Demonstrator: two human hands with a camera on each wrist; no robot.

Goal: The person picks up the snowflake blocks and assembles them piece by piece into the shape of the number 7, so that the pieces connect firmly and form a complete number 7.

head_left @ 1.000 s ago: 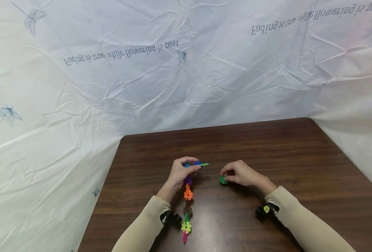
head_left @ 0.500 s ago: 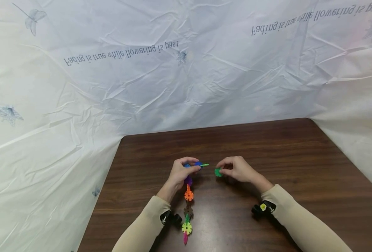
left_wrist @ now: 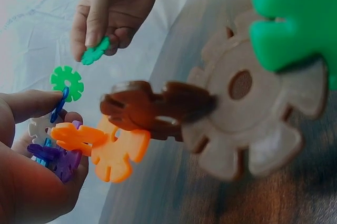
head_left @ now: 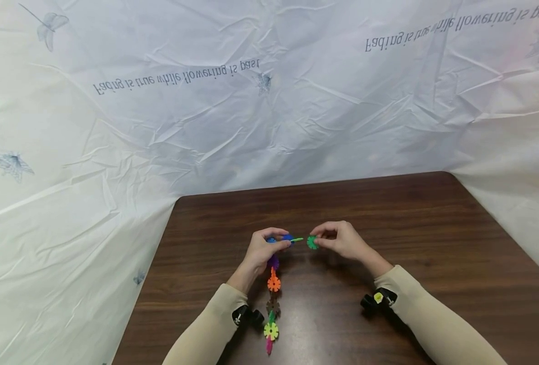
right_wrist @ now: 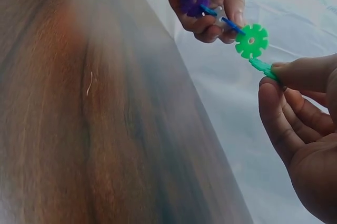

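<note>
My left hand [head_left: 259, 248] grips a chain of interlocking notched plastic discs near its far end, finger and thumb pinching a blue disc [left_wrist: 59, 104]. Beyond the fingertips a bright green disc [right_wrist: 251, 41] forms the chain's tip. From under the hand the chain runs toward the body: purple disc [left_wrist: 66, 164], orange disc [head_left: 274, 283], brown disc [left_wrist: 242, 92], green, yellow-green disc [head_left: 271, 331] and pink disc [head_left: 269, 345]. Thumb and fingers of my right hand [head_left: 345, 242] pinch a loose darker green disc [right_wrist: 261, 68], its edge right beside the chain's green tip.
The brown wood-grain table [head_left: 388, 213] lies under both hands. Behind it and at the sides hangs a pale printed sheet [head_left: 233, 126]. A black wrist camera [head_left: 246, 315] is strapped to the left wrist, another wrist camera [head_left: 376, 300] to the right.
My right hand has moved left and away from the body with the darker green disc, closing on the chain's tip. The left hand stays in place.
</note>
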